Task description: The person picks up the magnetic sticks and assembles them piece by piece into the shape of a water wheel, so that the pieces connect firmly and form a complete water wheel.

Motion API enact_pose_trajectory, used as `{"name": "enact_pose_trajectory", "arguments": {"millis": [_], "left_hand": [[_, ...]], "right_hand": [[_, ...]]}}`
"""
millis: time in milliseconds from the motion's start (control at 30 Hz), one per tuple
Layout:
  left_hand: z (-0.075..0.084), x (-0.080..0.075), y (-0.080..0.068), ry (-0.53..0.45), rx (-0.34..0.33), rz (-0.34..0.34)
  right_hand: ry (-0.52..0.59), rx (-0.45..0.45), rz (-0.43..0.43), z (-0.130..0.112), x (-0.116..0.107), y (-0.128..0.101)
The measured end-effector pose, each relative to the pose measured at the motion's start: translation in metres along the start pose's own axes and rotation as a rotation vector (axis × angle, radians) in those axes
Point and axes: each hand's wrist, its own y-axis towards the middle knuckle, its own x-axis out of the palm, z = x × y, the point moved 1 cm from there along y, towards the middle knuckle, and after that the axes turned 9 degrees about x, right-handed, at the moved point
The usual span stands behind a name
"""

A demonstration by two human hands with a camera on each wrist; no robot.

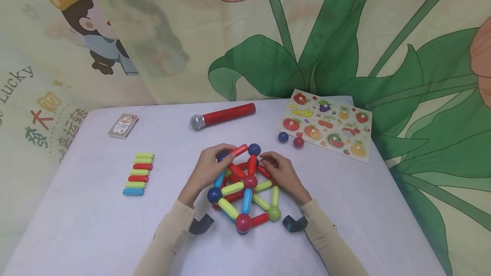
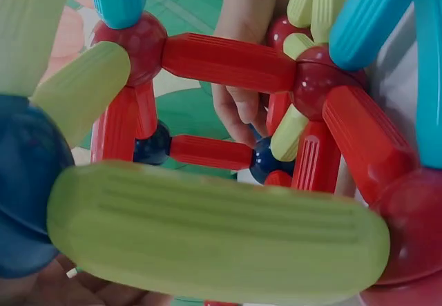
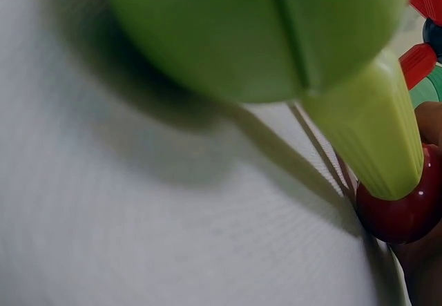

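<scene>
My left hand (image 1: pixel 207 169) pinched a red rod (image 1: pixel 239 150) at the top of the rod-and-ball frame (image 1: pixel 245 191), which stood on the bench (image 1: pixel 96 225) between my wrists. My right hand (image 1: pixel 280 173) curled its fingers (image 1: pixel 268 161) around the frame's far right side, beside a blue ball (image 1: pixel 254 149).

This looks like a children's play corner in a home or nursery. A cartoon curtain (image 1: pixel 76 46) and a big painted flower backdrop (image 1: pixel 345 46) hang behind a white table (image 1: pixel 96 225) strewn with toys: magnetic sticks (image 1: pixel 139 173), a toy microphone (image 1: pixel 222 116), a fruit puzzle board (image 1: pixel 326 125).
</scene>
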Motion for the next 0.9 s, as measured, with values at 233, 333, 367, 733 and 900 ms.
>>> {"name": "enact_pose_trajectory", "arguments": {"millis": [233,333,367,733,900], "left_hand": [[-0.0013,0.0026,-0.0004,-0.065,0.013,0.013],[-0.0028,0.0039,-0.0006,-0.079,0.032,0.024],[-0.0034,0.0044,-0.0006,-0.081,0.037,0.028],[-0.0034,0.0053,-0.0003,-0.138,-0.002,0.002],[-0.0022,0.0051,0.0007,-0.114,-0.056,-0.02]], "right_hand": [[0.006,-0.008,-0.002,0.0008,-0.0004,-0.0004],[0.008,-0.01,-0.005,-0.0002,-0.0004,-0.0005],[0.008,-0.01,-0.005,-0.0005,-0.0004,-0.0004],[-0.001,-0.019,-0.003,-0.0019,0.0007,-0.0001],[0.0,-0.017,0.001,0.0005,0.0012,0.0006]]}}
